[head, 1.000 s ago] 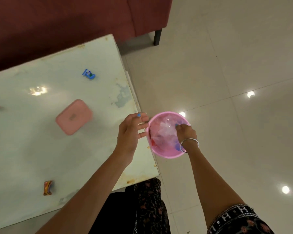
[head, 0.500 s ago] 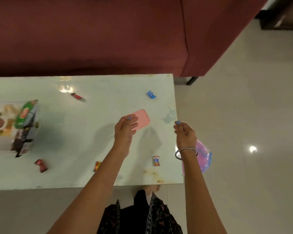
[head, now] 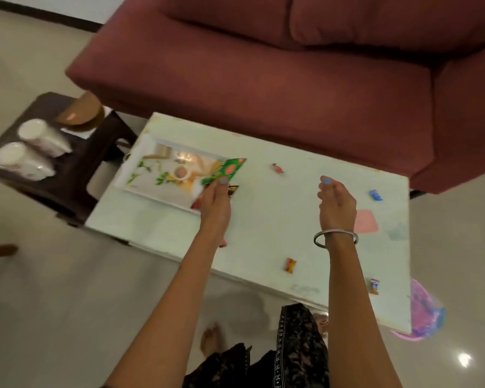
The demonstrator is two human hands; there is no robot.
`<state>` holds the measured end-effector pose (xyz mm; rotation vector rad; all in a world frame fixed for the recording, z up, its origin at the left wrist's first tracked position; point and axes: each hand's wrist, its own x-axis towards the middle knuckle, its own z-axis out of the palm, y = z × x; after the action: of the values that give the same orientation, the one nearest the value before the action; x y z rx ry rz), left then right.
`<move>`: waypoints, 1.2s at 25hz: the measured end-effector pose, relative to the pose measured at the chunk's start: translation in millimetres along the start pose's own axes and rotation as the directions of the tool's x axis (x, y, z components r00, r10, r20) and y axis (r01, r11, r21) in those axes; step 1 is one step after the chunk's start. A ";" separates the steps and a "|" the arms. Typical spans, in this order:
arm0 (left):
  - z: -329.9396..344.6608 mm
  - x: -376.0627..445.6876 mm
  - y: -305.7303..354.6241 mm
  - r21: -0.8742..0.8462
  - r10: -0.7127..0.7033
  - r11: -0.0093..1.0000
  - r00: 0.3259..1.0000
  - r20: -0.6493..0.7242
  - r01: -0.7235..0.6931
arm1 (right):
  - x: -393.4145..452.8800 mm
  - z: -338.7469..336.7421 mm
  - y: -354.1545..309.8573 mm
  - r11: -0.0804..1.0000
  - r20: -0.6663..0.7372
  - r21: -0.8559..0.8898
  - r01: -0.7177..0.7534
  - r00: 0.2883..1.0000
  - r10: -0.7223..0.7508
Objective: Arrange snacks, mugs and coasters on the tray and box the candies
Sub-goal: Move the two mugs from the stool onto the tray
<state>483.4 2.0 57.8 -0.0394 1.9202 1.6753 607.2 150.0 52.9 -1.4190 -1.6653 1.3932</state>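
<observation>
A white floral tray (head: 140, 177) lies at the left end of the pale table (head: 277, 228). A green snack packet (head: 227, 169) leans at the tray's right end, with a dark packet (head: 233, 189) just below it. My left hand (head: 214, 203) reaches there with straight fingers, the tips touching the green packet's lower edge. My right hand (head: 336, 203) hovers over the table's middle, loosely curled and holding nothing. A pink box (head: 366, 221) lies right of it. Wrapped candies are scattered: red (head: 277, 168), blue (head: 375, 195), orange (head: 290, 265), and several more.
A dark side table (head: 76, 163) at the left carries two white mugs (head: 44, 137) and brown coasters (head: 80, 113). A maroon sofa (head: 263, 79) stands behind the table. A pink bin (head: 424, 315) sits on the floor by the table's right corner.
My view has swung left from the pink bin to the tray. My left hand moved from the pink box across to the green packet. My right hand left the bin, now over the table.
</observation>
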 end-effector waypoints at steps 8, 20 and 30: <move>-138.0 3.8 23.1 -0.117 -0.015 0.993 0.990 -0.137 -0.001 | -74.0 126.8 -61.2 0.992 0.263 -0.057 0.112 0.960 -0.094; -213.6 67.7 55.0 -0.213 -0.113 0.977 0.919 -0.377 0.033 | -74.5 256.1 -114.3 0.953 0.549 -0.112 0.283 0.817 -0.178; -294.6 136.5 62.9 -0.270 -0.155 0.963 0.834 -0.529 0.008 | -84.8 384.1 -156.2 0.880 0.744 -0.108 0.463 0.625 -0.237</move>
<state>227.2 -207.1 65.7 -0.7749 2.0276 1.9924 236.9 -51.0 92.6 -0.5770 -2.5738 1.6051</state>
